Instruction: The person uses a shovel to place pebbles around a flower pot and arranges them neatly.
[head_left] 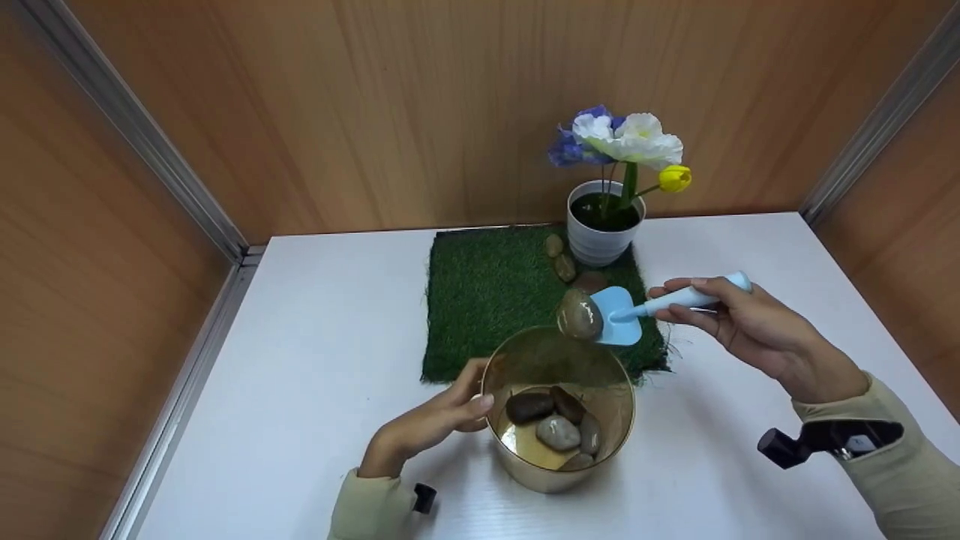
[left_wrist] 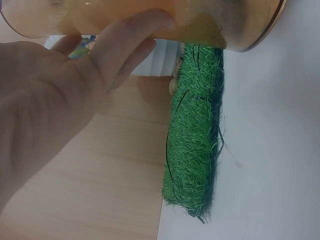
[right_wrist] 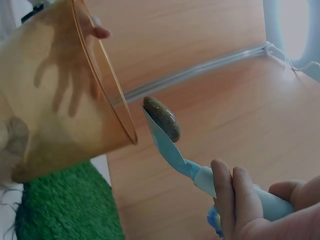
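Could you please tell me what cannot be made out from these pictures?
- Head view: the near part of the reddish-brown stone, hidden by the blue trowel and the raised stone.
- Left wrist view: most of the flowers, hidden by the left hand and the amber container, itself cut off at the top.
- Right wrist view: how many inner stones there are, blurred through the tinted wall.

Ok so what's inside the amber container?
Inside the amber container are five visible stones: two dark, three lighter. The near rim partly hides one, and anything underneath them is covered.
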